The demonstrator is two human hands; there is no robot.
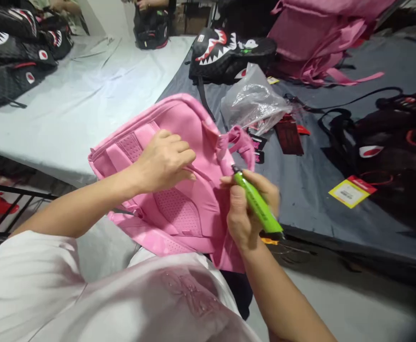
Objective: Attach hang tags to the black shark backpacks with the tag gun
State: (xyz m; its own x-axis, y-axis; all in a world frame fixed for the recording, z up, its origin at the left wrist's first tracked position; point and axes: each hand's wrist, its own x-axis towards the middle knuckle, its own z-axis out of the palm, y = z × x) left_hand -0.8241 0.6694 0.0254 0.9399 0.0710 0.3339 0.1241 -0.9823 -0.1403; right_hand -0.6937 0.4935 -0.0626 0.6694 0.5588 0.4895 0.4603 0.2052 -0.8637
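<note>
A pink backpack (pixel 193 114) lies tilted against the table's edge in front of my body, its padded back panel and straps facing me. My left hand (pixel 168 159) is closed on the middle of it, fingers curled at a shoulder strap; what exactly they pinch is hidden. In my right hand (pixel 248 204), beside the backpack's right edge, is a bright green pen-shaped tool (pixel 257 202) with black ends. One black end points up toward the pink top loop (pixel 241 142). The fingers of that hand also touch the pink fabric.
A clear plastic bag (pixel 252 99) lies on the grey-covered table (pixel 314 175) beyond the backpack. Black shark-face bags (pixel 222 54) and another pink backpack (pixel 307 38) stand behind. A black bag (pixel 382 142) with a yellow-red tag (pixel 352 191) sits right. More black bags (pixel 10 57) are left.
</note>
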